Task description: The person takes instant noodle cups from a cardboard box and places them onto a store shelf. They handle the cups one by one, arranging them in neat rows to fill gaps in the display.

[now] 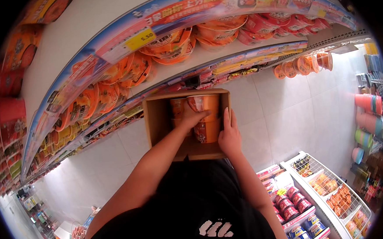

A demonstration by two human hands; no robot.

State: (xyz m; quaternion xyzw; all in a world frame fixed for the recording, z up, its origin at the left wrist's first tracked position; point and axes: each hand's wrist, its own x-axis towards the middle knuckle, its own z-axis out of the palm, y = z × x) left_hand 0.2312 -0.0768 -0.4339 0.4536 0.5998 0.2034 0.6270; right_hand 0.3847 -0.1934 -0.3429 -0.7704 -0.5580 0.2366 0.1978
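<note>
An open cardboard box (186,93) is held in front of my torso, with several orange instant noodle cups inside. My left hand (193,114) reaches into it, its thumb and fingers around the upper part of an orange noodle cup (205,102) at the box's right side. Below that cup sits another orange cup (208,131). More cups (178,104) stand behind my hand, partly hidden. On the outside of the box's right wall, my right hand (230,135) lies with extended fingers, supporting the box.
A store shelf (181,62) ahead carries orange noodle bowls (170,48) and pink ones (264,24), behind a printed edge strip. Orange tubs (301,66) hang at the right. Low racks (306,191) with packaged food stand at the lower right. Stacked plastic cups (368,103) line the far right.
</note>
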